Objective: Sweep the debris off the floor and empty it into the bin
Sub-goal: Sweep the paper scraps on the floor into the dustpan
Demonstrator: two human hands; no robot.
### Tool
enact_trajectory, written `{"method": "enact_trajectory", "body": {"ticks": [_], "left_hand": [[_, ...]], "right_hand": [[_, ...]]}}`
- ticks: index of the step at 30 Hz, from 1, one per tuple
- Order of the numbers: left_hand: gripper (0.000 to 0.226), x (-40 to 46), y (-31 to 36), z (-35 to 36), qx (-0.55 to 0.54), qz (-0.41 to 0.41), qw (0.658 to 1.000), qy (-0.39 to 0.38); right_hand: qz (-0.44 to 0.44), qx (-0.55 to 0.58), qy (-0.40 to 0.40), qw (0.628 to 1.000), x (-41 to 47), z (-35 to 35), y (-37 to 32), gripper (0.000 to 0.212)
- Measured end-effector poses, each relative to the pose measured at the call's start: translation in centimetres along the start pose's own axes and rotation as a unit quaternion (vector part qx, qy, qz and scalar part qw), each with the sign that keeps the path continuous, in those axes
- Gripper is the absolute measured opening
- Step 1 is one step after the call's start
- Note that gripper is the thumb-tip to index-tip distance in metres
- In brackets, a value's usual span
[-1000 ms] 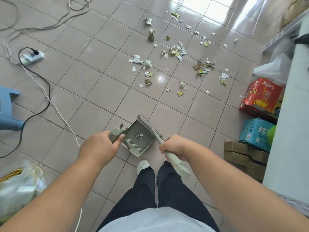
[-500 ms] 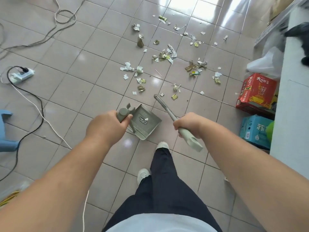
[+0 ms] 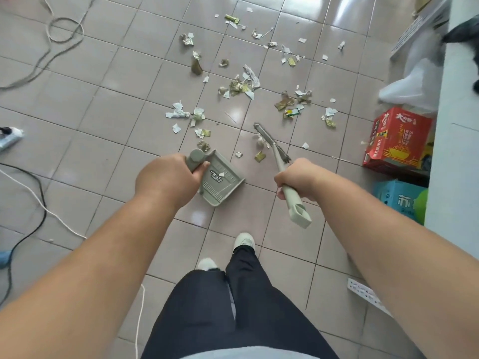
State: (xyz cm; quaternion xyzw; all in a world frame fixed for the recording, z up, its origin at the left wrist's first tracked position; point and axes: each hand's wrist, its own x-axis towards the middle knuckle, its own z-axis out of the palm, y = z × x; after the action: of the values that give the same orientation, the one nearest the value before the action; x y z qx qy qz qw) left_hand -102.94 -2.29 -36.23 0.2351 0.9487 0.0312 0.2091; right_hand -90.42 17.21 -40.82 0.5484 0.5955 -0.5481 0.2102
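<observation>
Torn paper and wrapper debris (image 3: 241, 85) lies scattered over the grey tiled floor (image 3: 124, 81) ahead of me. My left hand (image 3: 166, 181) is shut on the handle of a grey-green dustpan (image 3: 220, 181), which hangs just above the tiles with a white scrap in it. My right hand (image 3: 298, 180) is shut on the pale handle of a broom (image 3: 269, 141); its bristle head reaches the near edge of the debris, beside a few scraps. No bin is in view.
A red carton (image 3: 396, 141), a blue carton (image 3: 396, 200) and a white plastic bag (image 3: 412, 84) sit along a white cabinet (image 3: 458, 151) at the right. Cables (image 3: 39, 198) and a power strip (image 3: 9, 138) lie at the left. My feet (image 3: 243, 240) stand below.
I have stepped closer to the debris. The dustpan and broom moved forward, and the broom swung out to the right with its head now among the nearest scraps.
</observation>
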Motion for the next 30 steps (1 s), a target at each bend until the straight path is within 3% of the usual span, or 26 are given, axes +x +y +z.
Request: {"method": "enact_trajectory", "body": {"ticks": [3, 10, 12, 19, 26, 30], "left_hand": [[0.041, 1.7, 1.0, -0.1, 0.005, 0.007, 1.000, -0.016], [0.041, 6.2, 1.5, -0.8, 0.023, 0.000, 1.000, -0.017], [0.041, 6.7, 1.4, -0.9, 0.020, 0.002, 1.000, -0.012], [0.045, 7.8, 1.1, 0.5, -0.005, 0.000, 1.000, -0.024], [0.042, 8.3, 1.1, 1.6, -0.044, -0.019, 0.999, -0.019], [0.044, 8.4, 1.0, 1.7, -0.049, -0.025, 0.998, -0.016]], "right_hand": [[0.010, 0.009, -0.003, 1.000, 2.2, -0.3, -0.5, 0.021], [0.079, 0.072, -0.027, 0.994, 6.4, -0.6, -0.9, 0.013], [0.088, 0.073, -0.020, 0.993, 7.1, -0.1, -0.5, 0.023], [0.098, 0.065, -0.030, 0.993, 7.4, 1.6, 1.2, 0.040], [0.093, 0.038, -0.039, 0.994, 4.1, 0.1, -0.2, 0.030], [0.071, 0.036, -0.020, 0.997, 3.6, -0.6, -1.3, 0.041]]}}
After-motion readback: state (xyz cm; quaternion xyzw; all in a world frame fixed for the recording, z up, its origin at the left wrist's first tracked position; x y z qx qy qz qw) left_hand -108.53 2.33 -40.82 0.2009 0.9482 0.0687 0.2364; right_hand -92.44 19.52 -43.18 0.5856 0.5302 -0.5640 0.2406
